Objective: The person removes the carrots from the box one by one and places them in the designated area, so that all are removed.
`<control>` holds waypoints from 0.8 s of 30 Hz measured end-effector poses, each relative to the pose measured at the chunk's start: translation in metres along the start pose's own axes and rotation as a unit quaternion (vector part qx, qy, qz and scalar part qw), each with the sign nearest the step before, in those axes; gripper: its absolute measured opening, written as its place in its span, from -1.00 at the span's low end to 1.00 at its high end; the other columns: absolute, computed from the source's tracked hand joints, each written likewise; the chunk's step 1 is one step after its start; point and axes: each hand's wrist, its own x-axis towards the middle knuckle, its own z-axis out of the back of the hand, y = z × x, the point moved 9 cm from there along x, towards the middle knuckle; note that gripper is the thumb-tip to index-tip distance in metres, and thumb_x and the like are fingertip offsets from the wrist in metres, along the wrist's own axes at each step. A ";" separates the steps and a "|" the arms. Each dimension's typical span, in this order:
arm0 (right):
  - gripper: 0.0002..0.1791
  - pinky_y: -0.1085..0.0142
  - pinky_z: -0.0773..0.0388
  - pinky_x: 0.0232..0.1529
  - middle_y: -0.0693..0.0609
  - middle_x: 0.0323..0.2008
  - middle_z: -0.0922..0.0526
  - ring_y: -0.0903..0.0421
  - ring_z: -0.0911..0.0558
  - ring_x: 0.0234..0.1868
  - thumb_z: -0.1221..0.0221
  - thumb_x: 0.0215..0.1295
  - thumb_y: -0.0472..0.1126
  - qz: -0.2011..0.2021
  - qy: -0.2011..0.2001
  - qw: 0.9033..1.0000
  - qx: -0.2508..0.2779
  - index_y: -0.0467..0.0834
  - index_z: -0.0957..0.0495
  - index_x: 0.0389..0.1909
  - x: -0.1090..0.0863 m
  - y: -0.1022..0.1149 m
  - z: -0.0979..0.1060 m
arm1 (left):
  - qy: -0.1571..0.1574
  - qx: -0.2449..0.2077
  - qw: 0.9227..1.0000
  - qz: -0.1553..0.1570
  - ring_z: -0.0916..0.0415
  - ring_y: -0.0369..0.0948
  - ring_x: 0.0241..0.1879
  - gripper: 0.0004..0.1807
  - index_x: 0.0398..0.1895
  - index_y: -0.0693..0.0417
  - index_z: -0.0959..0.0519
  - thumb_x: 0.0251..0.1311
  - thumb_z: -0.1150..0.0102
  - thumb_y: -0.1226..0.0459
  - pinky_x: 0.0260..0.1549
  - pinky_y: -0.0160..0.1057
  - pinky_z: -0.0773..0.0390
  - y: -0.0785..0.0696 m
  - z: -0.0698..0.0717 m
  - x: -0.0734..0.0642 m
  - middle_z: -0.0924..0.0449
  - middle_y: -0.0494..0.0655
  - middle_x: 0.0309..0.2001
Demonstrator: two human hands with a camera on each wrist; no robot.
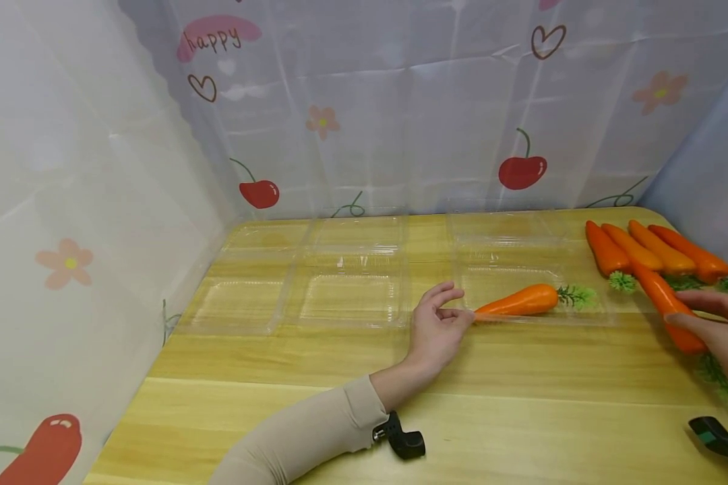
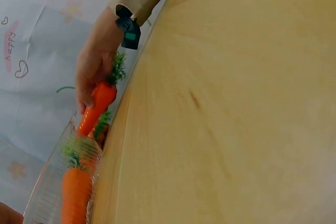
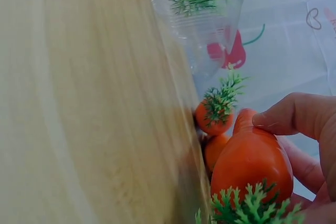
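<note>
My left hand (image 1: 439,330) pinches the near left corner of a clear plastic container (image 1: 582,319) with an open lid. In that container lies one orange carrot (image 1: 524,300), its green leafy top pointing right. At the right, my right hand (image 1: 724,330) grips another carrot (image 1: 661,293) near its thick end, thumb on one side and fingers on the other. Its tip points away toward the pile, as the right wrist view also shows with the held carrot (image 3: 252,163) close up. The left wrist view shows the held carrot (image 2: 100,100) beyond the container wall.
Several more carrots (image 1: 661,249) lie side by side at the back right. Two other clear containers with open lids, the middle one (image 1: 348,323) and the left one (image 1: 230,327), stand on the wooden table (image 1: 522,417). A printed curtain (image 1: 412,135) hangs behind.
</note>
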 end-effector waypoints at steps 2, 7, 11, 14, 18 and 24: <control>-0.45 0.65 -0.44 -0.54 0.68 -0.32 -0.45 0.64 -0.44 -0.40 -0.22 0.37 -0.44 -0.004 -0.002 1.000 -0.002 0.44 -0.60 -0.20 -0.002 -0.003 0.001 | 0.002 0.000 1.000 -0.001 -0.59 -0.35 -0.27 -0.63 0.08 0.32 -0.67 0.16 -0.31 0.50 -0.25 -0.48 -0.65 0.000 0.000 0.000 -0.45 -0.06 0.38; -0.44 0.70 -0.41 -0.52 0.73 -0.34 -0.37 0.68 -0.37 -0.39 -0.21 0.40 -0.37 -0.016 -0.014 0.999 -0.042 0.53 -0.47 -0.21 -0.005 -0.010 0.002 | 0.002 0.001 1.000 -0.003 -0.59 -0.36 -0.27 -0.62 0.09 0.32 -0.67 0.16 -0.31 0.50 -0.24 -0.49 -0.65 -0.001 -0.001 0.000 -0.45 -0.04 0.39; -0.46 0.73 -0.37 -0.48 0.73 -0.32 -0.26 0.72 -0.29 -0.39 -0.20 0.43 -0.27 -0.023 -0.026 0.995 -0.098 0.59 -0.35 -0.16 -0.007 -0.013 0.004 | -0.004 0.002 1.000 0.001 -0.60 -0.34 -0.26 -0.63 0.08 0.30 -0.68 0.16 -0.33 0.50 -0.26 -0.47 -0.65 0.000 0.000 0.000 -0.46 -0.10 0.37; -0.48 0.72 -0.37 -0.47 0.72 -0.30 -0.21 0.72 -0.26 -0.38 -0.20 0.44 -0.22 -0.030 -0.031 0.991 -0.123 0.61 -0.31 -0.16 -0.008 -0.015 0.005 | -0.005 0.005 1.000 0.001 -0.61 -0.34 -0.26 -0.63 0.08 0.29 -0.68 0.16 -0.34 0.50 -0.25 -0.46 -0.66 0.001 0.000 -0.001 -0.48 -0.16 0.34; -0.55 0.65 -0.36 -0.45 0.68 -0.27 -0.17 0.69 -0.22 -0.37 -0.20 0.45 -0.14 -0.039 -0.031 0.988 -0.149 0.58 -0.32 -0.08 -0.009 -0.019 0.007 | -0.004 0.007 1.000 -0.008 -0.61 -0.35 -0.27 -0.64 0.08 0.30 -0.68 0.17 -0.34 0.49 -0.24 -0.47 -0.66 0.000 0.000 -0.001 -0.48 -0.16 0.33; -0.66 0.57 -0.38 -0.43 0.55 -0.21 -0.23 0.65 -0.18 -0.35 -0.21 0.46 -0.07 -0.040 -0.026 0.982 -0.182 0.45 -0.35 0.01 -0.005 -0.024 0.008 | 0.000 0.008 1.000 -0.013 -0.61 -0.35 -0.27 -0.63 0.08 0.31 -0.67 0.18 -0.33 0.48 -0.24 -0.47 -0.66 0.001 0.000 0.000 -0.46 -0.05 0.37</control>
